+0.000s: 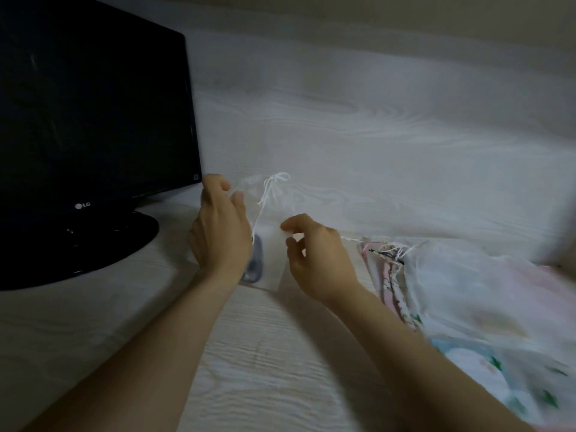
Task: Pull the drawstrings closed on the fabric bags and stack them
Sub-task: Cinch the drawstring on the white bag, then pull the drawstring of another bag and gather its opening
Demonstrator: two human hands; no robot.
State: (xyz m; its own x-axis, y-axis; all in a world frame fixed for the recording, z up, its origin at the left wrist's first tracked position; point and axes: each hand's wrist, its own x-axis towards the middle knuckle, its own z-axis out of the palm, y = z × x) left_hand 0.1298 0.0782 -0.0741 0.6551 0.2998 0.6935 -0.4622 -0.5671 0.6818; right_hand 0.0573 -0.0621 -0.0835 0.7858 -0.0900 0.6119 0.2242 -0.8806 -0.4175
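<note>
Head view: the sheer drawstring bag point(271, 244) stands on the counter point(280, 353) between both hands. The left hand point(218, 229) grip pinches its mouth; the right hand point(314, 260) grip pinches its side. The drawstring point(270, 190) appears only partly cinched. The heap of bags point(467, 294) at right looks unstacked.

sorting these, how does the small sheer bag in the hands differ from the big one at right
The small sheer bag is held by left hand and right hand; the big sheer bag lies on patterned bags. The small is far smaller than the big. Both white.
</note>
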